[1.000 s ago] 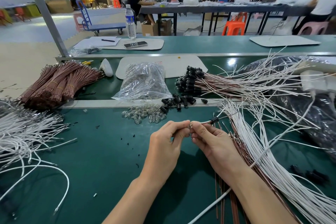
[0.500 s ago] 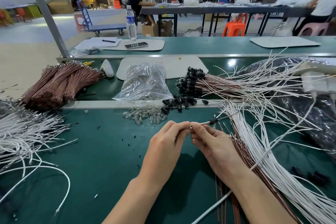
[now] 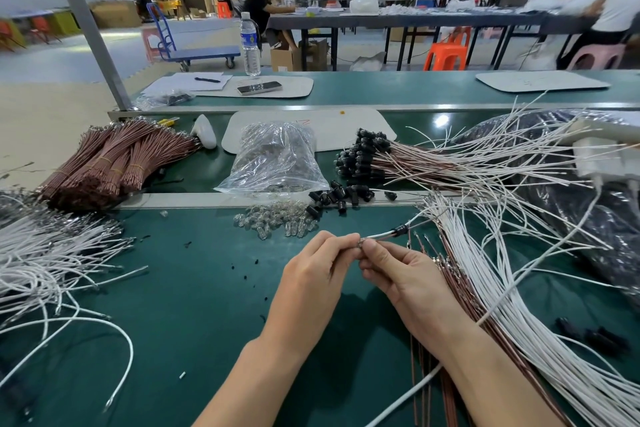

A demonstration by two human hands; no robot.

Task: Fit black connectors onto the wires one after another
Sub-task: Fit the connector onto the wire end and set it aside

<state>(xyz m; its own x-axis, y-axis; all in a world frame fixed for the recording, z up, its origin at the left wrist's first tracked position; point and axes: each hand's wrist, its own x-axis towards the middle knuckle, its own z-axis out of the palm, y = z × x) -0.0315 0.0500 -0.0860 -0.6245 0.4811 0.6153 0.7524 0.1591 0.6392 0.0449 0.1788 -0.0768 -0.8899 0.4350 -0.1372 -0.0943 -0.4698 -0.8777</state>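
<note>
My left hand (image 3: 317, 265) and my right hand (image 3: 403, 274) meet fingertip to fingertip over the green bench, both pinching the metal ends of a white and brown wire pair (image 3: 379, 235). A black connector (image 3: 401, 229) sits threaded on that pair a short way behind my fingers. Loose black connectors (image 3: 337, 198) lie in a small heap on the bench rail beyond my hands. Finished wires with black connectors (image 3: 363, 158) are piled behind them. White and brown wires (image 3: 491, 281) fan out to the right of my right hand.
A clear bag of small parts (image 3: 277, 159) and scattered clear bulbs (image 3: 273, 222) lie ahead. Bundled brown wires (image 3: 114, 159) and loose white wires (image 3: 45, 253) fill the left side. A dark plastic bag (image 3: 585, 204) sits at right. People work at tables behind.
My hands have stayed together at the wire ends and shifted only slightly. The black connector remains on the pair behind my fingertips.
</note>
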